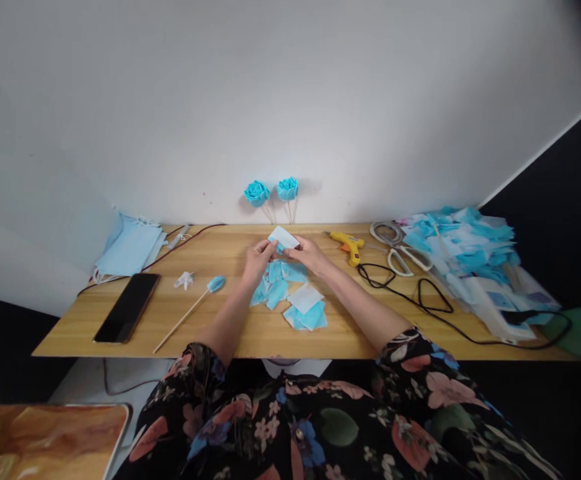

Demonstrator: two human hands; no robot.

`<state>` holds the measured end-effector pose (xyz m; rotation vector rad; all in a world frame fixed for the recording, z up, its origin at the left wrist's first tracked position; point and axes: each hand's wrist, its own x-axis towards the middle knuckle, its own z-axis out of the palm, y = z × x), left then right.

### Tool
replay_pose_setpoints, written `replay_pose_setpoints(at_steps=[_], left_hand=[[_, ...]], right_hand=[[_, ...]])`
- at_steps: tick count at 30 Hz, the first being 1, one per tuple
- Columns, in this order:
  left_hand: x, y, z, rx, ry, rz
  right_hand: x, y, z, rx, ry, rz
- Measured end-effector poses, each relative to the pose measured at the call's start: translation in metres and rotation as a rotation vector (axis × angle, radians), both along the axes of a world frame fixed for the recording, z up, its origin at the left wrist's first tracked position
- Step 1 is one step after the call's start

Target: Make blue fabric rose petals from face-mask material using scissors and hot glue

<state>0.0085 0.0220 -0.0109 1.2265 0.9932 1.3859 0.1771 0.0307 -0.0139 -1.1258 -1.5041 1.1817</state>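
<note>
Between my two hands is a small square of blue-and-white fabric [284,236], its white face showing. My left hand [260,259] pinches its left side, and my right hand [309,255] grips its lower right edge. Just below them on the table lie loose blue fabric pieces [276,291] and a second small pile of blue and white squares [310,315]. To the left of my left forearm rests a wooden stick with a small blue bud [215,284] on its end. Two blue fabric flowers [257,193] on sticks lean against the wall behind my hands.
On the right lie a yellow glue gun [349,245] with a black cord, white-handled scissors [401,262], a power strip [490,310] and a heap of blue fabric [465,243]. At left are folded face masks [133,245], a phone [127,308] and a white scrap [184,280].
</note>
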Motion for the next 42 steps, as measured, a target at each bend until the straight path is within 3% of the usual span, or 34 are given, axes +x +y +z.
replay_pose_setpoints(at_steps=[6,9,13,16,21,29,35,42], left_hand=[[-0.005,0.0,0.012,-0.015,-0.079,0.114],[-0.005,0.005,0.018,-0.055,-0.027,0.118],[-0.004,0.023,0.026,-0.094,0.113,0.048],[-0.004,0.043,0.027,-0.114,0.132,0.085],[0.003,0.082,0.015,-0.171,0.13,0.213],[0.015,0.126,-0.016,-0.173,0.214,0.344],[0.021,0.143,-0.03,-0.085,0.304,0.362],[0.023,0.148,-0.04,0.001,0.384,0.404]], right_hand=[[0.039,0.0,-0.009,0.057,-0.147,-0.107],[0.056,0.007,-0.011,0.097,-0.297,-0.161],[0.061,0.006,-0.006,0.207,-0.524,-0.235],[0.056,0.002,-0.001,0.301,-0.645,-0.282],[0.048,0.013,0.004,0.345,-0.805,-0.279],[0.037,0.068,0.013,0.316,-0.991,-0.292],[0.018,0.09,0.003,0.318,-1.036,-0.364],[0.005,0.103,-0.01,0.282,-1.051,-0.459]])
